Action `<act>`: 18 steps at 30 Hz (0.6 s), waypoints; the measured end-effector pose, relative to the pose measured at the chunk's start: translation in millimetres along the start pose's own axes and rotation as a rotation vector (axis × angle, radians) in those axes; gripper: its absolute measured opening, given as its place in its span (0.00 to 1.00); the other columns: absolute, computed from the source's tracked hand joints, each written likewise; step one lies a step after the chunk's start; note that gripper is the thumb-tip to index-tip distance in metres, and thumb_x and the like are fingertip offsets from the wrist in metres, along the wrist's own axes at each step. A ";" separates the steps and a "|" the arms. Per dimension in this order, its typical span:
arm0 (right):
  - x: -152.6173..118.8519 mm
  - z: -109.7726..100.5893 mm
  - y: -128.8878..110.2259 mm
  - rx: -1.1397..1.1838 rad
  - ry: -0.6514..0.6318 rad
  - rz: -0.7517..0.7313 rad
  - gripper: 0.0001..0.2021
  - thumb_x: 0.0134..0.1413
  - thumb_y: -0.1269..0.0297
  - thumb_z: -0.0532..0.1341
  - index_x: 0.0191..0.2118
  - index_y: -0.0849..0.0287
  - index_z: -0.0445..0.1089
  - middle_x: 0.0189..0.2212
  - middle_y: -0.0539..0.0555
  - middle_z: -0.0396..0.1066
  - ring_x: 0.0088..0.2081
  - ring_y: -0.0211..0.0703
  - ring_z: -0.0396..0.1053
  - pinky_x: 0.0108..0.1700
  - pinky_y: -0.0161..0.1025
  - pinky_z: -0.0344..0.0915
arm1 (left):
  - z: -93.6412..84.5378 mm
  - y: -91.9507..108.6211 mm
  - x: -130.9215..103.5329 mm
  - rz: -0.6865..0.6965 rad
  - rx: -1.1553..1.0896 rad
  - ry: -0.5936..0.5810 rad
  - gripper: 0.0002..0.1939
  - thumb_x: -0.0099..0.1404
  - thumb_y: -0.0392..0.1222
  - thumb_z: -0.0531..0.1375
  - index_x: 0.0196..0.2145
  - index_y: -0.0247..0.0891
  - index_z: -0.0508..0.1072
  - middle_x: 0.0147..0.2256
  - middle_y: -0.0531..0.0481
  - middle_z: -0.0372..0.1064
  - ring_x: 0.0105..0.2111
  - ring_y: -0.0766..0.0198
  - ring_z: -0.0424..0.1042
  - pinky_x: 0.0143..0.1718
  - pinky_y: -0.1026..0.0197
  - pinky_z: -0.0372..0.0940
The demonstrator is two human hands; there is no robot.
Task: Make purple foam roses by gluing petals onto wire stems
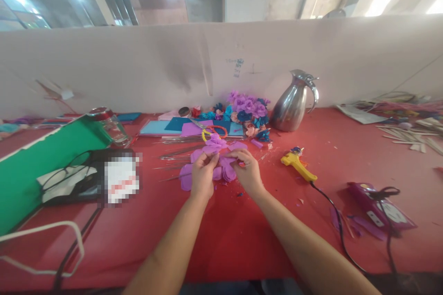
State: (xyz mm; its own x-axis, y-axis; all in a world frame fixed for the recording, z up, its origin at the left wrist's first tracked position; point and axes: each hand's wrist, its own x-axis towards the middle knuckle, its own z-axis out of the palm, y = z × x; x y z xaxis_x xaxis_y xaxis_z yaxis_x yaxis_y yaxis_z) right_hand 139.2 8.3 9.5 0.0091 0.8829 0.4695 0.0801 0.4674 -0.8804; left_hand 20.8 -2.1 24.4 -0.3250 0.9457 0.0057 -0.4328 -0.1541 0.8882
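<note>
I hold a purple petal (226,160) between my two hands, just above the red surface (224,249). My left hand (203,176) pinches its near-left edge, thumb pressed to the fingertips; my right hand (249,173) pinches the opposite side with fingers curled in. A gathered purple rosette (229,174) sits right below the petal, between my hands — whether it is attached, I cannot tell. More loose purple petals (186,177) lie beside my left hand, next to some thin wires (173,154) farther left.

Just beyond my fingers is a purple flower (215,140), and behind it the scissors (222,126) (red and yellow handles) rest by the coloured sheets (155,127). Past my right hand stands a heap of paper flowers (247,107), purple, blue and peach, with a steel jug (290,103) to its right. A yellow glue gun (298,165) lies to the right of my right hand — its black cord running toward me — and a magenta box (377,205) is farther right. Well left of my left hand, a glass bottle (116,129) stands beside a green board (41,161).
</note>
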 end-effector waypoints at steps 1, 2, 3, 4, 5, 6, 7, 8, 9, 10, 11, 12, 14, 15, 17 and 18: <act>-0.5 -0.6 -1.0 -0.035 0.027 -0.035 0.18 0.38 0.77 0.52 0.30 0.54 0.76 0.34 0.53 0.69 0.39 0.43 0.67 0.39 0.38 0.65 | 0.5 0.8 -0.6 -0.010 0.003 -0.005 0.14 0.40 0.42 0.72 0.24 0.35 0.74 0.22 0.55 0.69 0.22 0.72 0.65 0.27 0.66 0.63; -1.1 -1.3 -2.4 -0.060 0.046 -0.066 0.18 0.38 0.77 0.52 0.30 0.54 0.76 0.35 0.54 0.68 0.40 0.43 0.67 0.39 0.38 0.65 | 0.9 1.7 -1.3 -0.020 0.007 -0.011 0.14 0.40 0.42 0.72 0.24 0.35 0.74 0.22 0.56 0.68 0.21 0.72 0.64 0.27 0.67 0.63; -1.7 -1.8 -4.1 -0.076 0.053 -0.093 0.18 0.38 0.78 0.52 0.31 0.54 0.76 0.36 0.54 0.68 0.40 0.44 0.67 0.40 0.38 0.65 | 1.3 2.5 -2.1 -0.031 0.010 -0.022 0.14 0.40 0.41 0.71 0.24 0.35 0.74 0.21 0.56 0.68 0.21 0.72 0.64 0.27 0.67 0.62; -2.5 -2.2 -5.8 -0.078 0.050 -0.109 0.18 0.39 0.78 0.52 0.32 0.54 0.75 0.36 0.54 0.69 0.40 0.44 0.68 0.39 0.38 0.65 | 1.6 3.4 -2.8 -0.040 0.010 -0.034 0.13 0.40 0.41 0.71 0.24 0.35 0.74 0.21 0.56 0.68 0.21 0.72 0.65 0.26 0.67 0.62; -3.4 -2.2 -7.4 -0.067 0.043 -0.114 0.17 0.42 0.78 0.53 0.33 0.54 0.74 0.35 0.53 0.69 0.39 0.43 0.68 0.39 0.38 0.65 | 2.0 4.2 -3.4 -0.049 0.008 -0.045 0.13 0.40 0.41 0.71 0.24 0.35 0.74 0.21 0.55 0.69 0.20 0.72 0.65 0.26 0.67 0.62; -4.4 -1.8 -8.8 -0.046 0.036 -0.104 0.15 0.45 0.77 0.53 0.34 0.54 0.72 0.33 0.52 0.70 0.37 0.43 0.69 0.38 0.38 0.65 | 2.4 5.0 -4.0 -0.058 0.003 -0.054 0.13 0.41 0.41 0.71 0.24 0.35 0.74 0.21 0.55 0.69 0.21 0.72 0.65 0.26 0.67 0.62; -5.3 -1.0 -9.8 -0.022 0.032 -0.081 0.12 0.48 0.75 0.54 0.35 0.55 0.71 0.31 0.52 0.71 0.34 0.42 0.69 0.37 0.38 0.65 | 2.7 5.6 -4.5 -0.067 -0.004 -0.058 0.13 0.41 0.42 0.71 0.24 0.35 0.74 0.22 0.55 0.69 0.21 0.71 0.66 0.26 0.66 0.62; -6.2 0.0 -10.5 -0.001 0.034 -0.052 0.09 0.51 0.72 0.56 0.36 0.55 0.70 0.30 0.51 0.71 0.32 0.41 0.69 0.36 0.38 0.65 | 3.2 6.1 -4.9 -0.076 -0.013 -0.059 0.14 0.40 0.42 0.71 0.25 0.35 0.74 0.22 0.54 0.70 0.21 0.71 0.66 0.26 0.66 0.62; -6.8 1.1 -10.8 0.017 0.038 -0.026 0.06 0.53 0.69 0.57 0.35 0.55 0.70 0.28 0.50 0.71 0.30 0.40 0.68 0.35 0.37 0.65 | 3.6 6.2 -5.2 -0.082 -0.022 -0.058 0.14 0.40 0.42 0.71 0.25 0.36 0.74 0.23 0.54 0.70 0.21 0.71 0.66 0.26 0.66 0.62; -7.1 2.1 -10.9 0.031 0.039 -0.009 0.03 0.53 0.67 0.59 0.35 0.55 0.69 0.27 0.50 0.71 0.29 0.40 0.68 0.34 0.37 0.64 | 3.9 6.1 -5.5 -0.087 -0.027 -0.060 0.15 0.39 0.42 0.72 0.26 0.36 0.75 0.23 0.54 0.70 0.21 0.71 0.67 0.27 0.66 0.63; -7.2 2.9 -10.6 0.042 0.036 -0.002 0.02 0.52 0.66 0.60 0.34 0.55 0.69 0.27 0.49 0.71 0.28 0.40 0.68 0.34 0.37 0.64 | 4.2 5.6 -5.7 -0.089 -0.030 -0.064 0.15 0.39 0.42 0.72 0.26 0.36 0.75 0.24 0.54 0.71 0.22 0.71 0.67 0.28 0.66 0.63; -7.0 3.4 -10.2 0.049 0.034 -0.002 0.02 0.51 0.65 0.61 0.33 0.55 0.70 0.27 0.50 0.71 0.29 0.40 0.68 0.34 0.37 0.64 | 4.3 4.8 -5.9 -0.090 -0.028 -0.069 0.15 0.39 0.42 0.72 0.26 0.36 0.75 0.24 0.53 0.72 0.23 0.70 0.68 0.28 0.65 0.64; -5.9 2.9 -9.3 0.049 0.035 -0.016 0.02 0.51 0.65 0.62 0.32 0.55 0.71 0.28 0.50 0.72 0.29 0.40 0.68 0.34 0.37 0.64 | 3.8 2.4 -6.2 -0.090 -0.017 -0.089 0.14 0.39 0.41 0.72 0.26 0.36 0.76 0.26 0.52 0.73 0.25 0.69 0.69 0.30 0.65 0.65; -5.3 2.1 -8.8 0.039 0.041 -0.026 0.02 0.51 0.65 0.62 0.32 0.55 0.71 0.28 0.50 0.72 0.29 0.40 0.68 0.34 0.37 0.64 | 3.2 1.0 -6.2 -0.091 -0.011 -0.104 0.13 0.40 0.41 0.72 0.25 0.36 0.76 0.26 0.52 0.73 0.26 0.68 0.70 0.30 0.65 0.66; -4.3 -0.2 -8.1 0.007 0.060 -0.047 0.02 0.51 0.66 0.62 0.32 0.54 0.72 0.28 0.50 0.72 0.29 0.41 0.67 0.34 0.38 0.63 | 1.6 -1.6 -6.2 -0.092 0.000 -0.144 0.12 0.43 0.41 0.71 0.26 0.36 0.77 0.27 0.51 0.74 0.27 0.67 0.71 0.32 0.64 0.66; -3.9 -1.3 -7.8 -0.010 0.067 -0.063 0.02 0.51 0.66 0.62 0.32 0.54 0.72 0.28 0.50 0.72 0.29 0.41 0.67 0.34 0.38 0.63 | 0.8 -2.8 -6.0 -0.089 0.006 -0.163 0.11 0.44 0.41 0.71 0.26 0.36 0.77 0.27 0.50 0.74 0.27 0.67 0.71 0.32 0.64 0.66</act>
State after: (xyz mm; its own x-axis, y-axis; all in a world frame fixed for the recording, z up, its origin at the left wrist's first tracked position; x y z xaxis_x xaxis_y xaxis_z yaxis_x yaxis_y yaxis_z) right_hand 139.8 1.1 14.6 0.0705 0.8466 0.5276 0.0925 0.5211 -0.8485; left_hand 24.6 -7.1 22.3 -0.1450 0.9894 0.0007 -0.4487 -0.0664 0.8912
